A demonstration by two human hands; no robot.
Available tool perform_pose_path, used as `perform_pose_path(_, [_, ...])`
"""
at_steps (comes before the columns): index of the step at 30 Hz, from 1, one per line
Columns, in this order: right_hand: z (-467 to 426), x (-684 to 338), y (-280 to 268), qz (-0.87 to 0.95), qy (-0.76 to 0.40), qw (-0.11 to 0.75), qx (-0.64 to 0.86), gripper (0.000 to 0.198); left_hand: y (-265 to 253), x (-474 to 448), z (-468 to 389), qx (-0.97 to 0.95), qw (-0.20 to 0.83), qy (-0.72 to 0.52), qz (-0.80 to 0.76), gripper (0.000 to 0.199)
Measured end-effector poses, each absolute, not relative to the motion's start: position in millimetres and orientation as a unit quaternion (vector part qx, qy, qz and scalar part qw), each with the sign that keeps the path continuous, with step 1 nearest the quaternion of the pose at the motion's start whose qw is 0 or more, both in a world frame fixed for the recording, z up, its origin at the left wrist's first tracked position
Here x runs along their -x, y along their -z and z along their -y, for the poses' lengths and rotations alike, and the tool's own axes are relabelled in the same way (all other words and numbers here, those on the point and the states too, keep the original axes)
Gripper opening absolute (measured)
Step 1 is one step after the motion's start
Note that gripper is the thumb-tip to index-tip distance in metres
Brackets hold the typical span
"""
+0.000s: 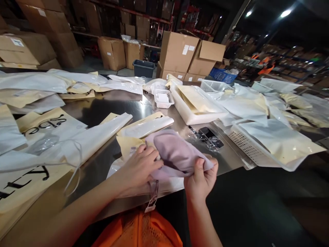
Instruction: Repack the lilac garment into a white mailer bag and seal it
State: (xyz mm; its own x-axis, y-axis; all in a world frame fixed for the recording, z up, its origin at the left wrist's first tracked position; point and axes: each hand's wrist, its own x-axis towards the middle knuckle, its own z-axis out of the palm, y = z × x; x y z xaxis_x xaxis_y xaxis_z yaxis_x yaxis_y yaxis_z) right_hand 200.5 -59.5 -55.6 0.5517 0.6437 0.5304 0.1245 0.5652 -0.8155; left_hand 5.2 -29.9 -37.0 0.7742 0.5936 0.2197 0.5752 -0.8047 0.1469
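Observation:
A folded pale lilac garment is held over the near edge of a shiny metal table. My left hand grips its left side, fingers curled on the cloth. My right hand pinches its right corner between thumb and fingers. A paper tag hangs from the garment below the table edge. A clear plastic bag lies under the garment, with cream and white flat bags just behind it.
White and cream packing bags cover the table's left and far side. White plastic baskets holding bags stand at right. A dark device in clear wrap lies nearby. Cardboard boxes stand behind. Orange mesh lies below me.

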Motion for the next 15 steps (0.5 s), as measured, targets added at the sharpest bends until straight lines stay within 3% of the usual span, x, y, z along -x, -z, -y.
perform_pose_path(4, [46, -202, 33, 0.375, -0.044, 0.818, 0.434, 0.032, 18, 22, 26, -0.929, -0.024, -0.188, -0.319, 0.006])
perform_pose_path(9, [42, -217, 34, 0.400, 0.207, 0.796, 0.405, 0.032, 22, 70, 47, -0.806, -0.170, -0.289, -0.487, 0.020])
perform_pose_path(11, [48, -229, 51, 0.469, 0.224, 0.754, 0.402, 0.028, 33, 84, 58, -0.803, -0.125, -0.261, -0.521, 0.023])
perform_pose_path(15, [66, -256, 79, 0.625, 0.166, 0.641, 0.412, 0.019, 44, 100, 75, -0.805, 0.155, -0.099, -0.565, 0.017])
